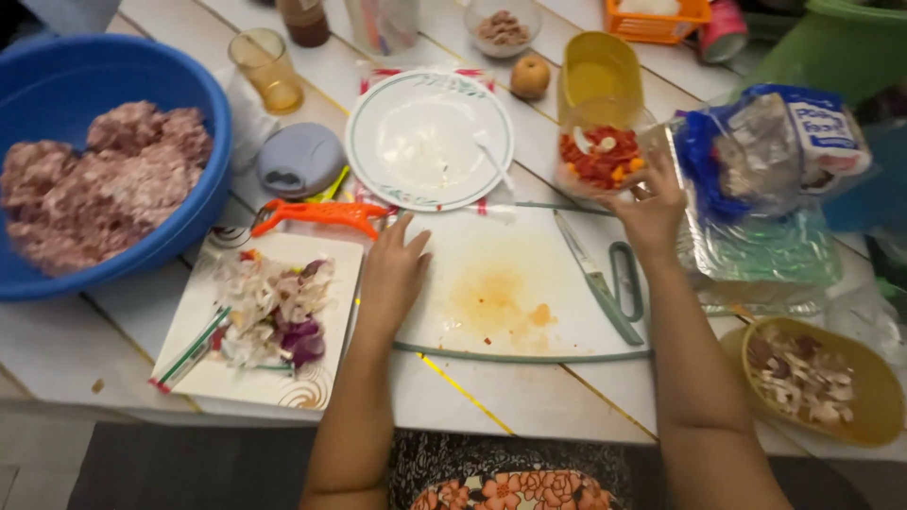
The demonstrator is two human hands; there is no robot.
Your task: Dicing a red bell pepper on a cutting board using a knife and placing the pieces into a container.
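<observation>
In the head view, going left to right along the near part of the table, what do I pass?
Blue bowl of minced meat, square plate of chopped onion, left hand, stained cutting board, knife, right hand, yellow bowl.

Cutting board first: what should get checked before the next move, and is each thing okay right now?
1. Cutting board free of food: ok, only orange stains.
2. Left hand flat on the board edge, steadying it: ok.
3. Right hand gripping the clear bowl of chopped red bits: ok.
4. Knife away from both hands: ok, lying on the board between them.
5. Bowl fully on the table: cannot tell.
6. White plate free: ok, just a spoon on it.
</observation>
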